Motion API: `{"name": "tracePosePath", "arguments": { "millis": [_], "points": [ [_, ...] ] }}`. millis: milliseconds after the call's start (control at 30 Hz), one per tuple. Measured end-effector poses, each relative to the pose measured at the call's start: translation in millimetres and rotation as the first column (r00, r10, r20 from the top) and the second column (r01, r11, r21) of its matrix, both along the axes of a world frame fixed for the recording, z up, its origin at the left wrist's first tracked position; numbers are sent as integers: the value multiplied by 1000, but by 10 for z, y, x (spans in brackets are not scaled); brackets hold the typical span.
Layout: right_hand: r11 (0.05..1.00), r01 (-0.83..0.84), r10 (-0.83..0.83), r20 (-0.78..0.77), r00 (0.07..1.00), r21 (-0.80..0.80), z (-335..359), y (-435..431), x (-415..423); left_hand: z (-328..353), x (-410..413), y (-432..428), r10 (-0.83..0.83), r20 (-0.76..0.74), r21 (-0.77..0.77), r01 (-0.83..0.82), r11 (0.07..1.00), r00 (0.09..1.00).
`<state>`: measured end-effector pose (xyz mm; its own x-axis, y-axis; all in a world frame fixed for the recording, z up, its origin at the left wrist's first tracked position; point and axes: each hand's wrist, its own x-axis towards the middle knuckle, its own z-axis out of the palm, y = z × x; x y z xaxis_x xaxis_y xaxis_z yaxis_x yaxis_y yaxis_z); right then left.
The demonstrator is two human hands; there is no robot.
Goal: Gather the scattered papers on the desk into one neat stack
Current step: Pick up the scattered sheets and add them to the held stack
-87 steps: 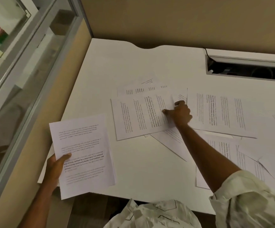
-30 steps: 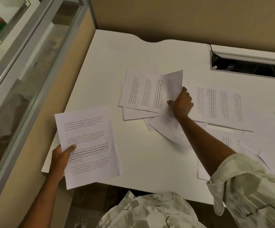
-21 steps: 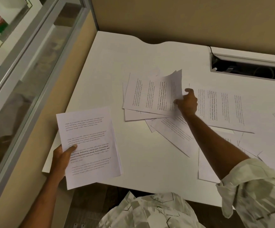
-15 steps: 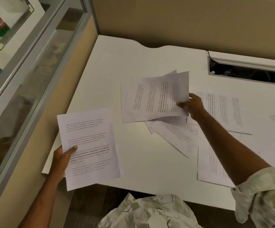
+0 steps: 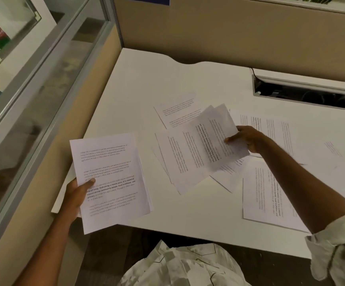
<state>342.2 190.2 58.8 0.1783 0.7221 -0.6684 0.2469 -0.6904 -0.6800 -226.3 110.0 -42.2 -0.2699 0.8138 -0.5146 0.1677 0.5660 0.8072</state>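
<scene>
Table [image 5: 146, 79], white, matte and smooth, fills the middle of the frame, with a dark cable slot [image 5: 305, 96] cut into it at upper right and a tan fabric partition [image 5: 229, 34] behind. Loose sheets [image 5: 270, 195], thin white printer paper with grey lines of text, lie flat and overlapping across the centre and right; one more sheet [image 5: 177, 110] lies askew just above centre.

Collected stack [image 5: 109, 178], lower left of the frame, is in my left hand [image 5: 75, 195], whose grip is closed on its left edge, thumb on top; the stack's long axis runs roughly up the frame and it juts past the table's near edge.

Picked-up sheets [image 5: 200, 153], centre of the frame, are pinched at their right end by my right hand [image 5: 247, 139], thumb over, fingers under. They bow and fan, and I cannot tell whether their far left corners touch the table. Their long axis runs across the frame, so it lies roughly crosswise to the stack's.

Key relation: the stack lies left of and below the right hand's bundle, well apart. I judge that the bundle needs about a quarter turn before it can seat squarely on the stack.
</scene>
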Motion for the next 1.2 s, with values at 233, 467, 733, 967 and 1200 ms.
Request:
{"name": "tracePosePath", "arguments": {
  "millis": [233, 467, 733, 967, 1200],
  "points": [
    [950, 310, -292, -263, 920, 29, -116, -633, -417, 16, 33, -62, 30, 9, 10, -30, 999, 999],
    [926, 371, -373, -314, 873, -68, -453, -1877, -1156, 10, 70, -75, 30, 4, 24, -30, 999, 1000],
    [863, -390, 446, 120, 887, -321, -203, -1980, -1149, -17, 81, -59, -2, -58, 57, 5, 998, 998],
    [928, -280, 76, 612, 787, 245, -427, -1453, -1348, -68, -27, -132, -12, -69, 90, 19, 996, 998],
    [974, -227, 166, 659, 734, 8, -686, -1216, -1439, -123, -149, -287, -10, -68, 91, 17, 996, 998]
  ]
}}
